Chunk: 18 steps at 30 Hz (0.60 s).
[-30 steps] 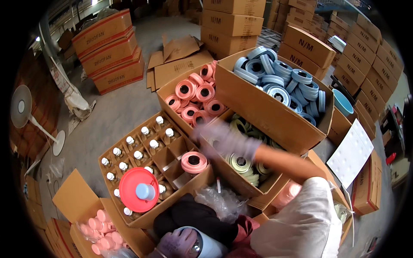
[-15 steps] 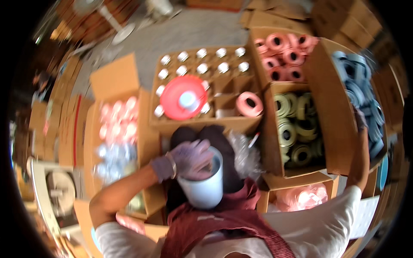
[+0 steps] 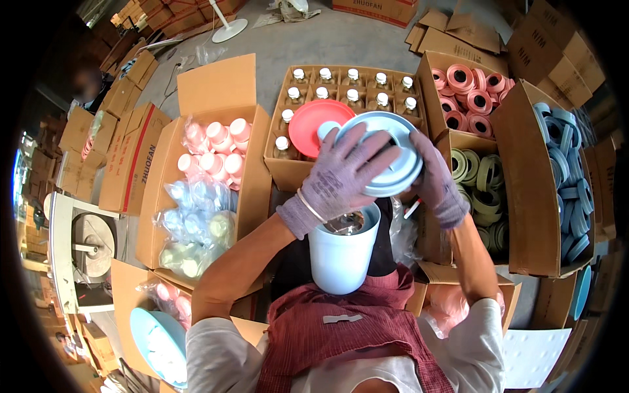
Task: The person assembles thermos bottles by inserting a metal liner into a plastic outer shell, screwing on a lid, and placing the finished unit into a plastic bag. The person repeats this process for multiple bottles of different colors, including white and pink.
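On my lap stands a light-blue cup-shaped container (image 3: 344, 255), upright, with a shiny clear glass piece (image 3: 347, 224) showing inside its mouth. Above its rim is a round light-blue ring-shaped lid (image 3: 401, 175) with a dark centre. My right hand (image 3: 436, 183), in a grey-purple glove, grips the lid's right edge. My left hand (image 3: 341, 173), gloved alike, lies over the lid's face with fingers spread; its thumb is hard to make out. Just behind, a red round plate-like piece (image 3: 308, 128) rests on a divided carton (image 3: 288, 171) of white-capped bottles (image 3: 352, 98).
At left, a carton (image 3: 252, 190) holds pink and bagged blue pieces. To the right, cartons hold pink rings (image 3: 462, 78), pale-green rings (image 3: 488, 180) and blue rings (image 3: 560, 157). A blue basin (image 3: 141, 327) sits at lower left, a wheeled-looking white machine (image 3: 62, 249) farther left.
My right hand has come back from the blue-ring carton with a light-blue lid. My left hand has left the container's mouth and risen onto the lid. The view has shifted.
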Motion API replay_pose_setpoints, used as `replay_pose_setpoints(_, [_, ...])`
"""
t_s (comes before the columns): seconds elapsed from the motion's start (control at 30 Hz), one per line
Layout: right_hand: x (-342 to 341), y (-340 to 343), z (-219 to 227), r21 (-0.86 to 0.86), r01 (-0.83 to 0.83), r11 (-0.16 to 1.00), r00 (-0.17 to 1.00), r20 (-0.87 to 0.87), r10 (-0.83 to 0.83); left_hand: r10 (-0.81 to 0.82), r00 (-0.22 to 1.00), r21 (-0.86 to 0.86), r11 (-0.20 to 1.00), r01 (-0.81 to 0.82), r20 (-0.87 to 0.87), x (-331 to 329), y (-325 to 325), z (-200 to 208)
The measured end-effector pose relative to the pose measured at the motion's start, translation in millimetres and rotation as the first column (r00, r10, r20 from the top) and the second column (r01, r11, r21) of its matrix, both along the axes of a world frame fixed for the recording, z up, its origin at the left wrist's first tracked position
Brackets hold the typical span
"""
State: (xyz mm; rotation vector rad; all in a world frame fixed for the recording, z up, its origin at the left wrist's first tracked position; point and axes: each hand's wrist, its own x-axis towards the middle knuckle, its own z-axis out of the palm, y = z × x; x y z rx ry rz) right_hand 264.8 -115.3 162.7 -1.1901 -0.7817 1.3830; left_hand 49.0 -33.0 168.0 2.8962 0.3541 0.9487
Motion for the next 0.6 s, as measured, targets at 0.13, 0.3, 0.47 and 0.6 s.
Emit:
replay_pose_setpoints(0.13, [-32, 7, 9, 0.521, -0.104, 0.847, 0.636, 0.689, -0.346, 0.384, 0.845, -0.926, 0.093, 0.365, 0.372, -19, -1, -8])
replay_pose_setpoints(0.3, [-80, 14, 24, 0.54, -0.288, 0.791, 0.508, 0.786, -0.352, 0.327, 0.868, -0.926, 0.182, 0.33, 0.374, -34, -5, -9])
replay_pose_setpoints(0.47, [-74, 13, 26, 0.405, -0.304, 0.863, 0.515, 0.831, -0.209, 0.417, 0.794, -0.769, -0.28, 0.574, 0.441, -47, -8, -12])
replay_pose_setpoints(0.6, [-74, 26, 20, 0.426, -0.634, 0.645, 0.073, 0.863, -0.499, 0.33, 0.836, -0.896, 0.086, 0.437, 0.439, -56, -12, 6])
